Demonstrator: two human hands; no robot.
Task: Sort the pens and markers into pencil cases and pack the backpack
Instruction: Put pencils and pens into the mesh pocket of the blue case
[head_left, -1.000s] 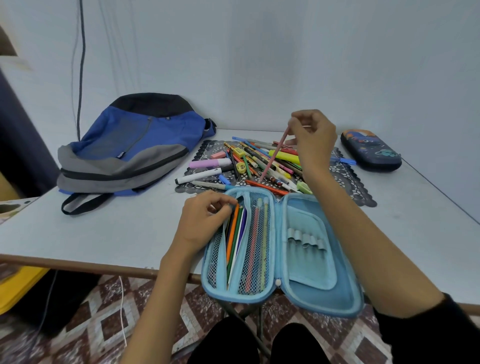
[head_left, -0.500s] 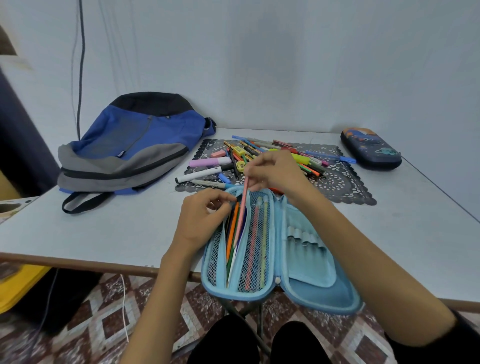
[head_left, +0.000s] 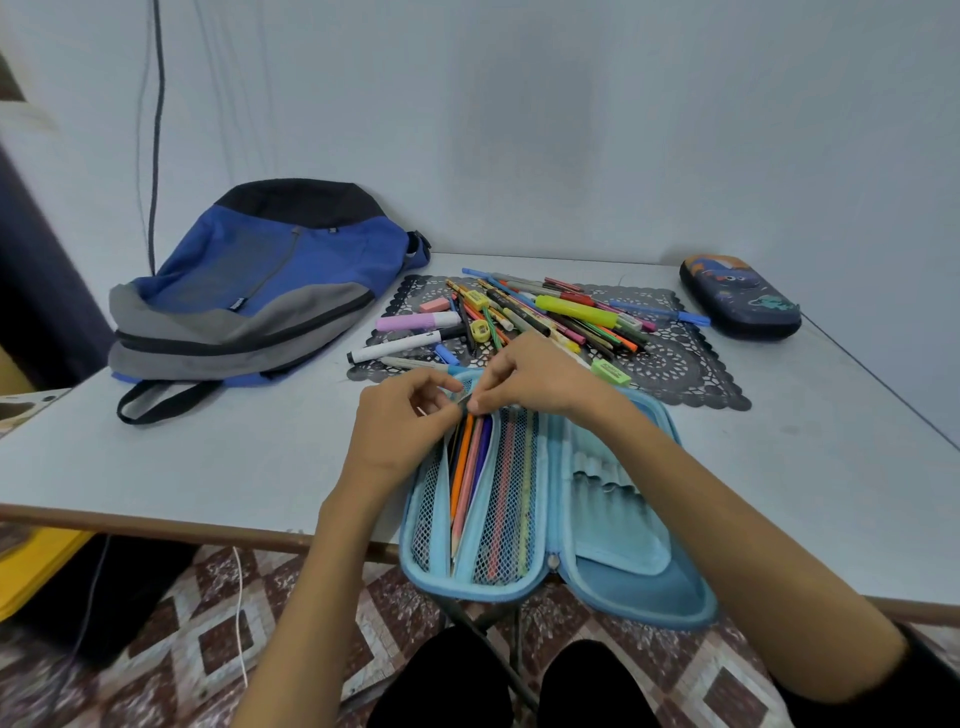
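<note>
A light blue pencil case (head_left: 613, 587) lies open at the table's front edge, partly overhanging it. Its left mesh pocket holds several pencils, among them a pink pencil (head_left: 470, 478). My left hand (head_left: 400, 421) pinches the pocket's top edge and holds it apart. My right hand (head_left: 535, 376) pinches the pink pencil's upper end at the pocket mouth. Behind the hands, a loose pile of pens and markers (head_left: 545, 317) lies on a dark lace mat (head_left: 675, 358). A blue and grey backpack (head_left: 260, 291) lies flat at the back left.
A dark patterned pencil case (head_left: 740, 296) sits zipped at the back right by the wall. A green eraser (head_left: 610, 372) lies beside my right wrist. The white table (head_left: 208, 457) ends in a brown edge in front. A yellow object (head_left: 31, 571) stands on the floor at the left.
My right hand brought the pink pencil down from above the pile and slid it into the left mesh pocket. My left hand stayed at the pocket mouth.
</note>
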